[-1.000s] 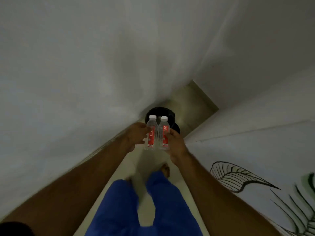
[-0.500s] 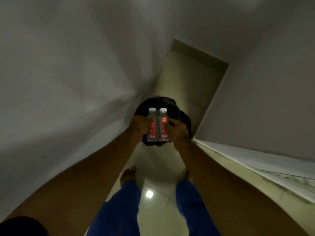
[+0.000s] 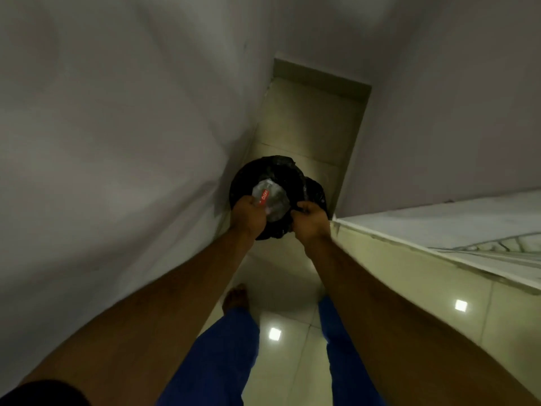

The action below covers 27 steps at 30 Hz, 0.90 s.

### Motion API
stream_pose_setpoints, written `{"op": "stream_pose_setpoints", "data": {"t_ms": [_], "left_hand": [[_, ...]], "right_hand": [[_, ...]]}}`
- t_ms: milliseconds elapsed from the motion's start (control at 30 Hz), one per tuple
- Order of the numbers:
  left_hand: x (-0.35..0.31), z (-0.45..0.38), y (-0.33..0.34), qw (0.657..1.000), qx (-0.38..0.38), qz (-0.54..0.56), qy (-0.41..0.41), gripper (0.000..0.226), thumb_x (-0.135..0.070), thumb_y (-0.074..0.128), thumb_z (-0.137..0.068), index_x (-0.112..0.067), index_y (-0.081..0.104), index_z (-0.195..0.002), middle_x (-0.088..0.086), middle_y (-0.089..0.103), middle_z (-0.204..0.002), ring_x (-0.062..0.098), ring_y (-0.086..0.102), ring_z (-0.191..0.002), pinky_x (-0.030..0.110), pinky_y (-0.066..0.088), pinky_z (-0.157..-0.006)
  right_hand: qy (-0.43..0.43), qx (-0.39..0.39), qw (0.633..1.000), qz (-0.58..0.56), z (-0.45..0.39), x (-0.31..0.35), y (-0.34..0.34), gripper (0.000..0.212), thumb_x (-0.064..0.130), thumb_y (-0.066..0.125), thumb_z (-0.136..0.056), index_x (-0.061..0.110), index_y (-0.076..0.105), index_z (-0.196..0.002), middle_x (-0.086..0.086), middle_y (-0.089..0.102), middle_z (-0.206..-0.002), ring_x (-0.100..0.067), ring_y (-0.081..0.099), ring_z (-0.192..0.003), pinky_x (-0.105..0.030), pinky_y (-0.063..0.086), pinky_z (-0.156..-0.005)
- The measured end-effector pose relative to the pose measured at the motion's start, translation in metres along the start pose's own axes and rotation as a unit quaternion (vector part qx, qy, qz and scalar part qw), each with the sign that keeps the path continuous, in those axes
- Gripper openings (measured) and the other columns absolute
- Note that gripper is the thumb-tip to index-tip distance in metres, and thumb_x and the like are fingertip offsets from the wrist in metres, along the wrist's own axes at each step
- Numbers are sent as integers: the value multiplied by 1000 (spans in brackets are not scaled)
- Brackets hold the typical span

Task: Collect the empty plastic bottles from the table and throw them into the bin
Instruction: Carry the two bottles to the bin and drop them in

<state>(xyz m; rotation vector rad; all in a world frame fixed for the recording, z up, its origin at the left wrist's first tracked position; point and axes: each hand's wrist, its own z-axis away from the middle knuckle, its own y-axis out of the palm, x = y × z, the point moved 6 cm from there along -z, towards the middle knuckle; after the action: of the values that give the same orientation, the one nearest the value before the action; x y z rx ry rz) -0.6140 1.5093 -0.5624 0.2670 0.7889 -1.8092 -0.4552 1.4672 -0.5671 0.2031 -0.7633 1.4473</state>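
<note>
I see a clear plastic bottle with a red label [image 3: 268,197] lying on its side in the mouth of the bin [image 3: 295,177], a round black container lined with a dark bag whose edges bunch over the rim. The bottle rests toward the near left part of the opening, and pale, blurred plastic beside it may be a second bottle, though I cannot tell for sure. My left hand [image 3: 248,213] is at the near left rim with its fingers curled around the low end of the bottle, gripping it or just touching it; the blur keeps me from saying how firmly. My right hand [image 3: 310,219] is at the near right rim, fingers pinched closed on a fold of the black bag liner. The bin stands on pale glossy floor tiles [image 3: 307,124] in a narrow passage, close against the white wall [image 3: 117,127] on the left. To the right runs a white ledge [image 3: 439,230], near the bin's right side. Below, my blue trouser legs [image 3: 222,356] and one bare foot [image 3: 235,297] show on the tiles, well short of the bin.
</note>
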Motion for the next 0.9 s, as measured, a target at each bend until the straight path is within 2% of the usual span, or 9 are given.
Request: {"op": "stream_pose_setpoints", "data": {"t_ms": [100,167,200,267,367,533,600,700,900], "left_hand": [[-37,62,-21,999,7,18,34,26,-2,52,-98,8,62,-119,15,61,-118,30,58,-115,23,44,-87],[-60,110,-36,998,29,11,53,31,-2,50,-97,6,60,-125,14,63,-121,31,60,-112,19,51,-81],[-71,140,-42,997,48,-9,59,32,-4,49,-95,5,62,-124,16,66,-122,34,63,-112,24,54,-81],[-89,191,-49,993,80,-49,72,33,-13,50,-95,1,63,-122,20,67,-122,38,64,-113,42,56,-91],[-126,284,-49,986,115,-61,105,28,-11,52,-97,-2,63,-121,15,63,-123,33,61,-113,39,51,-99],[-177,426,-11,964,165,-113,173,23,-19,58,-94,-14,68,-115,8,70,-107,25,67,-99,38,56,-80],[-189,485,15,952,196,-114,205,17,-21,61,-92,-19,68,-107,4,71,-106,20,67,-97,31,51,-72],[-192,572,74,920,264,-135,257,17,-21,63,-90,-18,69,-106,3,73,-103,19,68,-94,29,52,-74],[-177,753,229,829,384,-195,357,21,-16,65,-91,-11,68,-110,12,72,-104,23,66,-89,31,51,-77]], "right_hand": [[0,1,999,-45,64,31,-28,20,20,63,-90,39,63,-83,-8,72,-110,-31,67,-101,-43,57,-88],[9,-3,996,-84,112,49,-52,13,22,66,-89,35,65,-90,-9,71,-113,-28,66,-99,-47,57,-93],[17,-7,994,-107,143,59,-68,10,21,67,-90,30,66,-96,-10,71,-114,-26,65,-96,-48,57,-93],[14,-22,990,-139,190,72,-96,14,19,66,-91,21,67,-105,-13,71,-112,-22,63,-89,-42,59,-84],[7,-58,977,-205,272,91,-155,17,16,62,-94,14,68,-109,-10,70,-99,-19,62,-77,-32,52,-64],[-23,-103,945,-311,392,97,-265,9,16,62,-96,19,68,-102,-4,70,-91,-17,65,-77,-35,54,-72],[-37,-130,927,-351,434,82,-312,10,16,62,-96,16,68,-104,-5,71,-91,-18,65,-77,-36,55,-74],[-48,-189,899,-393,495,33,-391,13,16,61,-96,14,69,-106,-5,71,-89,-17,66,-76,-34,56,-71],[-60,-335,823,-455,611,-107,-568,6,17,58,-98,19,63,-98,-1,68,-85,-12,61,-68,-27,50,-61]]}}
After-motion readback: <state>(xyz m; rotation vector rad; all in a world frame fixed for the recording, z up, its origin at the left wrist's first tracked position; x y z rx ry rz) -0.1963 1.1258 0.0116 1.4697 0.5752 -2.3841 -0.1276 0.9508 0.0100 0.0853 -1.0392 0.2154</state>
